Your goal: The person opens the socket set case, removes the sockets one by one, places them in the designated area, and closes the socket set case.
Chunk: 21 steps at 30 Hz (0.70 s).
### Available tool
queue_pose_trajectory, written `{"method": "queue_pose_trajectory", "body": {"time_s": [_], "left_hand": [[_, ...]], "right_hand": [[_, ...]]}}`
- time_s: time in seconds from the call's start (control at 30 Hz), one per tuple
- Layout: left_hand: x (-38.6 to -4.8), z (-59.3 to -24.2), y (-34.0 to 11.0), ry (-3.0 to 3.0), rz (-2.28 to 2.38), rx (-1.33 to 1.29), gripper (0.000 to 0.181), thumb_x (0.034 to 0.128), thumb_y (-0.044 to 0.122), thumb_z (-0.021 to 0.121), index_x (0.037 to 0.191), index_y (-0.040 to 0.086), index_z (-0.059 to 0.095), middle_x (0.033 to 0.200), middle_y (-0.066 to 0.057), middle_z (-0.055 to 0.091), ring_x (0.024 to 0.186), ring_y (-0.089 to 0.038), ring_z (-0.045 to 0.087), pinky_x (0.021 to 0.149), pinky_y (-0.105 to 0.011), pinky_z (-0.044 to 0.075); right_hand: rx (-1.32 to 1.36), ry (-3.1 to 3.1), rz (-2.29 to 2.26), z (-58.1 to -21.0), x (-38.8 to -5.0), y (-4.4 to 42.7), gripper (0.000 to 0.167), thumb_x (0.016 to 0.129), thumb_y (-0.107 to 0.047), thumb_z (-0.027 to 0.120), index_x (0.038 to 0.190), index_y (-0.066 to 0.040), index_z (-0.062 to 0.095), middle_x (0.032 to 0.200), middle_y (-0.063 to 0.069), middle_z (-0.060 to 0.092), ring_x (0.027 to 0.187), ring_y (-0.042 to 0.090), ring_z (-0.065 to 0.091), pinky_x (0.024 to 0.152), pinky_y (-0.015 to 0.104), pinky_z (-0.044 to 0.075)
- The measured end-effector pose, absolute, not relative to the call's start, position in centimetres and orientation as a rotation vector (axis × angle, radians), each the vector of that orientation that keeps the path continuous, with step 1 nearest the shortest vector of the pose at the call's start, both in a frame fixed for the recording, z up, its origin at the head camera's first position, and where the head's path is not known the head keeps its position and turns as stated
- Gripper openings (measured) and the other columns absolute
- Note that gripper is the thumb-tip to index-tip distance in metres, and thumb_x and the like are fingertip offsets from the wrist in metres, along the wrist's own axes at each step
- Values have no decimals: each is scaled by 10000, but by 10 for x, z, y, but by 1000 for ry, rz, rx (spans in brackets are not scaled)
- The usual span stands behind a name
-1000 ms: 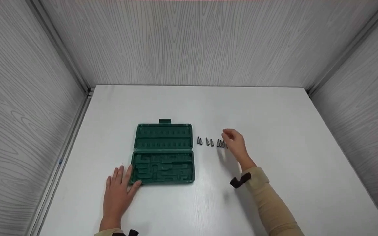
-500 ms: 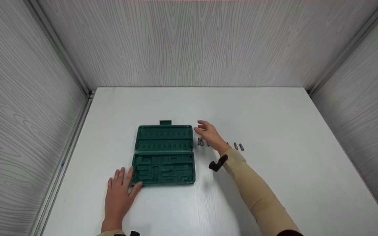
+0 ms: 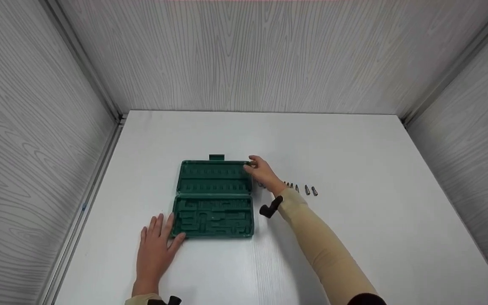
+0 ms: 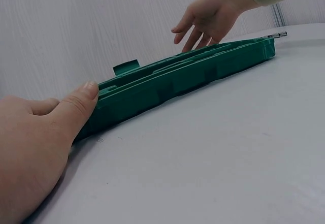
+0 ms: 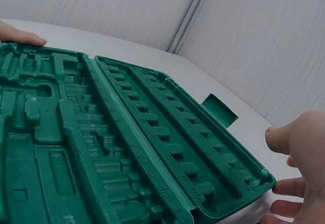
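A green plastic tool case [image 3: 212,195] lies unfolded flat on the white table, its moulded slots bare. My left hand [image 3: 154,254] rests at the case's near left corner, fingers straight along the side; in the left wrist view its thumb [image 4: 81,102] touches the rim. At the far right corner of the lid is my right hand [image 3: 265,174], its fingers loosely spread. The right wrist view shows one fingertip against or very close to that corner, with the thumb [image 5: 284,138] apart from it. Small metal pieces [image 3: 307,189], perhaps sockets or bits, lie right of the case, partly hidden by the right hand.
The case's latch tab [image 3: 217,157] sticks out from the lid's far edge. White table surface [image 3: 354,161] surrounds the case. Grey wood-grain panels [image 3: 244,55] stand at the back and both sides.
My right hand has moved left, from over the row of metal pieces to the lid's far right corner. My left hand stays at the case's near left corner.
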<state>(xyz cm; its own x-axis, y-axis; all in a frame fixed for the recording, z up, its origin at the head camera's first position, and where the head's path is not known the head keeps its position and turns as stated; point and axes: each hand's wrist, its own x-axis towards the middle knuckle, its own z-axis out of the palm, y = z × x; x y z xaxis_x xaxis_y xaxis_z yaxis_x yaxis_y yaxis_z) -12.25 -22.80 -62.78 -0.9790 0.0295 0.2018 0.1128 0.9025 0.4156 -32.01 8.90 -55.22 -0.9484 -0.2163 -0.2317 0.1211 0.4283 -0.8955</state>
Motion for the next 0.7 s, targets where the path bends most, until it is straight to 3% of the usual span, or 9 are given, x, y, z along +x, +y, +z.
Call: {"method": "queue_pose_trajectory", "body": {"time_s": [0.23, 0.47, 0.7], "left_hand": [[-126, -626, -228, -2862, -647, -121, 715, 898, 606, 436, 1473, 206, 296, 1476, -178, 295, 1378, -349, 176, 1093, -536, 108], [-126, -625, -228, -2863, -640, -125, 732, 895, 614, 431, 1477, 197, 284, 1481, -176, 286, 1380, -346, 173, 1098, -526, 102], [-122, -629, -228, -2846, -635, -141, 738, 885, 604, 464, 1471, 188, 301, 1472, -177, 304, 1371, -355, 195, 1092, -527, 123]], "right_hand": [[-109, 2392, -1583, -547, -324, 93, 565, 954, -308, 531, 1428, -65, 342, 1369, 131, 435, 1268, 270, 393, 1000, 439, 374], [-223, 2449, -1653, -532, -315, 93, 500, 957, -312, 525, 1402, -124, 396, 1369, 84, 436, 1236, 218, 419, 983, 404, 393], [-360, 2393, -1857, -519, -291, 95, 463, 953, -207, 543, 1383, -97, 410, 1357, 132, 430, 1208, 251, 458, 960, 386, 422]]}}
